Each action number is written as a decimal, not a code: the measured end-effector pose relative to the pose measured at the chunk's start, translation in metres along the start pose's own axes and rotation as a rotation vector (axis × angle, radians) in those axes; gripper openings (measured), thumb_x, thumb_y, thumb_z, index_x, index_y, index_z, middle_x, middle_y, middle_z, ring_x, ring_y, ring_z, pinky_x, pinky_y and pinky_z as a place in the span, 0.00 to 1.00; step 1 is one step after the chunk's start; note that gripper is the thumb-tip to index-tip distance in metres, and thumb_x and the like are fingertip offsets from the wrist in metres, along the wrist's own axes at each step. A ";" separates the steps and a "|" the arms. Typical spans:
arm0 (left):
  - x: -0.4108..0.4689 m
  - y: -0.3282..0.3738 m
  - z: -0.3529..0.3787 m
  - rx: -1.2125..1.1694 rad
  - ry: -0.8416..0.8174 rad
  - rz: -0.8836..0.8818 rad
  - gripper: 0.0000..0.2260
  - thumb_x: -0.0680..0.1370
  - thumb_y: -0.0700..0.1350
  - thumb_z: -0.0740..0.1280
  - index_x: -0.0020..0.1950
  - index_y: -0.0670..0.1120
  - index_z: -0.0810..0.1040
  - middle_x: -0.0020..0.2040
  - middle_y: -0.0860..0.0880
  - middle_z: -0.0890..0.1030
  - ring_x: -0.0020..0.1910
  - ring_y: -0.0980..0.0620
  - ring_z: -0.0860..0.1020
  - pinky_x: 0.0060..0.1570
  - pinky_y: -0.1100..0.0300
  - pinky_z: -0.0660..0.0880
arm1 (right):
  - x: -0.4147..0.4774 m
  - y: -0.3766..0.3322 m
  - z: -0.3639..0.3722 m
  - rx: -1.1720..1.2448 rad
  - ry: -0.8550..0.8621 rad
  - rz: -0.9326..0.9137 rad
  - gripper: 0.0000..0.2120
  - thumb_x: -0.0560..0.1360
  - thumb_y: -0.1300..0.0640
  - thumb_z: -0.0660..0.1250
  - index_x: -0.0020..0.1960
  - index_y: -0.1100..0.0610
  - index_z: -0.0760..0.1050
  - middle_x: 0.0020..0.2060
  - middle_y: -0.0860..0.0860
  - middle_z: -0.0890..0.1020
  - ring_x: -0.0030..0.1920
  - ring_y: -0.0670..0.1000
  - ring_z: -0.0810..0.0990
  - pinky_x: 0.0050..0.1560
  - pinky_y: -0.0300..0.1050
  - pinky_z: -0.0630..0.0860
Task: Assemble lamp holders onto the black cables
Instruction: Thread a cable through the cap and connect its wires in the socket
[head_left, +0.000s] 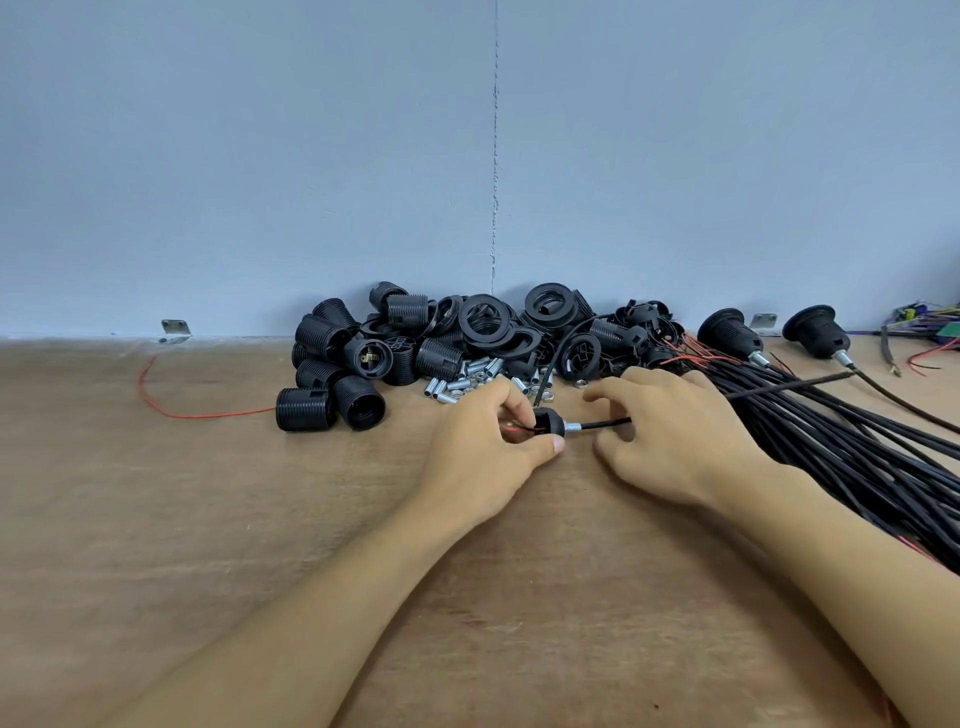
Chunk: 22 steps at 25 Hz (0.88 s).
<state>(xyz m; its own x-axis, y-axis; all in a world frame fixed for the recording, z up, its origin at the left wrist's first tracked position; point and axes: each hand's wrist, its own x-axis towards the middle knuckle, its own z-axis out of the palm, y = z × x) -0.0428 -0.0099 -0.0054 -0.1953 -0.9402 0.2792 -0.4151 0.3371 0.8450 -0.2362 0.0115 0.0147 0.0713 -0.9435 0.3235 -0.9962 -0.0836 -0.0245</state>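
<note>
My left hand (485, 447) grips a small black lamp-holder cap (546, 420) just above the table, with red wire ends showing inside my fingers. A silver threaded tube (571, 427) sticks out of the cap's right side. A black cable (605, 424) runs from that tube into my right hand (670, 431), which pinches it with curled fingers. The cable's far part (789, 383) continues right, over the bundle of black cables (841, 452).
A pile of black threaded lamp-holder bodies (358, 369) and rings (485, 319) lies against the blue wall, with silver tubes and nuts (467, 376) in front. Two holders on cables (727, 332) stand at the right. A loose red wire (171, 405) lies at the left.
</note>
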 end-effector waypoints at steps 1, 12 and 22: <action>0.000 0.000 0.000 0.006 -0.015 0.005 0.13 0.70 0.44 0.80 0.41 0.52 0.77 0.39 0.51 0.84 0.39 0.55 0.81 0.42 0.61 0.76 | -0.001 -0.003 -0.001 0.029 -0.001 -0.028 0.23 0.72 0.46 0.62 0.67 0.42 0.73 0.58 0.43 0.78 0.63 0.49 0.75 0.63 0.50 0.65; 0.004 -0.001 -0.005 -0.220 0.047 -0.070 0.09 0.75 0.34 0.73 0.42 0.48 0.82 0.43 0.46 0.85 0.43 0.48 0.86 0.52 0.48 0.83 | -0.004 -0.027 0.017 0.574 0.092 -0.189 0.16 0.76 0.50 0.71 0.63 0.45 0.79 0.51 0.40 0.78 0.52 0.41 0.77 0.55 0.38 0.74; -0.002 0.002 -0.012 0.223 0.166 0.137 0.14 0.83 0.56 0.61 0.43 0.51 0.77 0.33 0.54 0.78 0.39 0.61 0.76 0.35 0.65 0.68 | -0.005 -0.042 0.017 0.408 0.162 -0.181 0.16 0.77 0.59 0.68 0.62 0.46 0.79 0.53 0.46 0.79 0.52 0.51 0.79 0.52 0.52 0.76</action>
<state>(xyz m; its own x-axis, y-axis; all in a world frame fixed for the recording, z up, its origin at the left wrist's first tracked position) -0.0328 -0.0081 0.0010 -0.1231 -0.8741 0.4698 -0.5834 0.4467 0.6783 -0.1939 0.0145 -0.0018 0.2010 -0.8426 0.4997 -0.8650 -0.3920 -0.3131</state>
